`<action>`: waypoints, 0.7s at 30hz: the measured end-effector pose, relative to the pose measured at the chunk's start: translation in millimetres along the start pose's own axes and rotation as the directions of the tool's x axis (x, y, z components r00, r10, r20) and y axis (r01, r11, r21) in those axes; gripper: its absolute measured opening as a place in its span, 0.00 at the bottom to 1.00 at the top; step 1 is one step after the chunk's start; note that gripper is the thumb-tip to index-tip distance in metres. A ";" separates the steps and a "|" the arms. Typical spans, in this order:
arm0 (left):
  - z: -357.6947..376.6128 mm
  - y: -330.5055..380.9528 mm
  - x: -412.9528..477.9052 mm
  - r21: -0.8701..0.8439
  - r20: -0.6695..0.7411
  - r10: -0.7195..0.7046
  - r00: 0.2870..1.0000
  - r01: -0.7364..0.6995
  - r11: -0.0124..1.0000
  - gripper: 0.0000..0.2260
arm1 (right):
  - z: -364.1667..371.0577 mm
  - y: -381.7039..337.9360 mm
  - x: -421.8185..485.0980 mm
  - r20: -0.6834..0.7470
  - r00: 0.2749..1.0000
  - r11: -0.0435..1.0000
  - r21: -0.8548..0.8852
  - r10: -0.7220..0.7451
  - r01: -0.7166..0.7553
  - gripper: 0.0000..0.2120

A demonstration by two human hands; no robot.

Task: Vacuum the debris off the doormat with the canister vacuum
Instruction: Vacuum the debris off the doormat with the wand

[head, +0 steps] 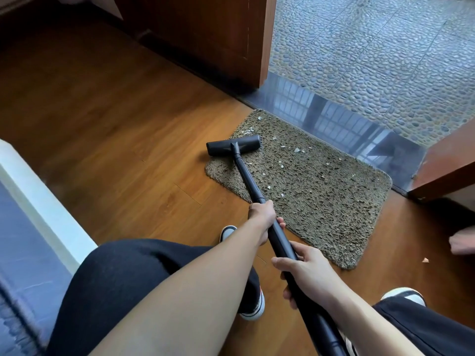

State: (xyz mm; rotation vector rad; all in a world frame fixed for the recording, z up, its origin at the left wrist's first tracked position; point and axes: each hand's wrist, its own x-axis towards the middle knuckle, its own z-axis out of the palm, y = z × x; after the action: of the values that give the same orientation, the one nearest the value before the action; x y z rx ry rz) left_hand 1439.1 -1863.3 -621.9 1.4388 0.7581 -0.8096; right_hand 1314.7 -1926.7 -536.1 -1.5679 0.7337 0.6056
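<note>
The wand (253, 186) ran off the near edge. A pale shape (463, 243) at right was cropped. The debris flecks (297, 150) were too small to identify.

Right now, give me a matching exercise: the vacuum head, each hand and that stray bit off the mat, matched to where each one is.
Things:
1 vacuum head
2 left hand
3 right hand
4 stray fragment

Places:
A on the wooden floor, right of the doormat
B grips the wand nearer the person
C at the doormat's left edge
D grips the wand nearer the head

Pairs: 1-C; 2-D; 3-B; 4-A
</note>
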 end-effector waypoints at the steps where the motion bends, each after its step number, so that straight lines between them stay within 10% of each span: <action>1: 0.2 -0.5 -0.1 0.005 0.000 -0.003 1.000 0.003 1.000 0.09 | -0.3 0.3 -0.9 0.001 1.000 1.000 0.002 0.002 -0.002 0.05; 21: 3.0 -123.1 -84.1 0.029 0.013 -0.070 0.997 0.070 0.997 0.15 | -7.8 89.9 -120.8 0.045 0.998 0.998 0.031 0.050 -0.051 0.15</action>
State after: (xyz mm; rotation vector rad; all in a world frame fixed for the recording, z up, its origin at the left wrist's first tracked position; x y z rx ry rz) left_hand 1290.1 -1861.2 -617.0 1.4373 0.7923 -0.8871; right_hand 1167.2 -1926.1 -504.8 -1.5058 0.7482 0.6603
